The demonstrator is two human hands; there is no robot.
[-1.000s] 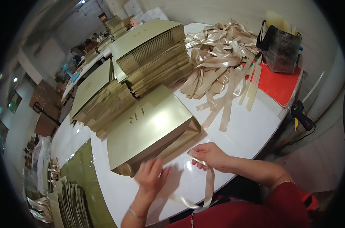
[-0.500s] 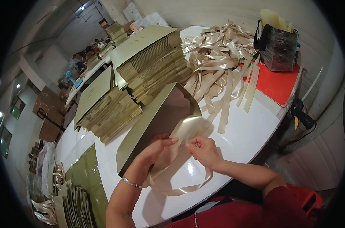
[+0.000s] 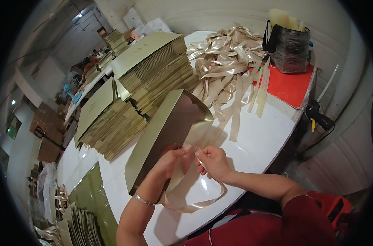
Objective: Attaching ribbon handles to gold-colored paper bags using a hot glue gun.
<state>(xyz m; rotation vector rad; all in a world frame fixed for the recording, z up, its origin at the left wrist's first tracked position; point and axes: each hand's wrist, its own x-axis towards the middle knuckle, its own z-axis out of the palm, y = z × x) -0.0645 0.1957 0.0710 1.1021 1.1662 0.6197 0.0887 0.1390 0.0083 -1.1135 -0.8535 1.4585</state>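
Note:
A folded gold card piece (image 3: 150, 139), like an open sleeve or bag body, stands tilted on the white table before me. My left hand (image 3: 168, 160) is closed round its near edge, fingers partly hidden against the card and thumb pointing right. Just right of that thumb, my right hand (image 3: 215, 163) makes a pinch with its fingers curled. A beige satin ribbon (image 3: 190, 208) loops below both hands on the table, and its upper part runs up to the right fingertips. The exact spot between the fingertips is small and hard to see.
Tall stacks of gold card pieces (image 3: 153, 61) stand behind. A heap of satin ribbons (image 3: 223, 65) lies at the back, beside a red sheet (image 3: 291, 88) and a black bag (image 3: 291, 49) of glue sticks. A glue gun (image 3: 318, 117) hangs at the table's right edge.
My right hand has turned slightly, its fingertips drawing closer to the left thumb. The ribbon loop has shifted a little. The whole view has moved slightly.

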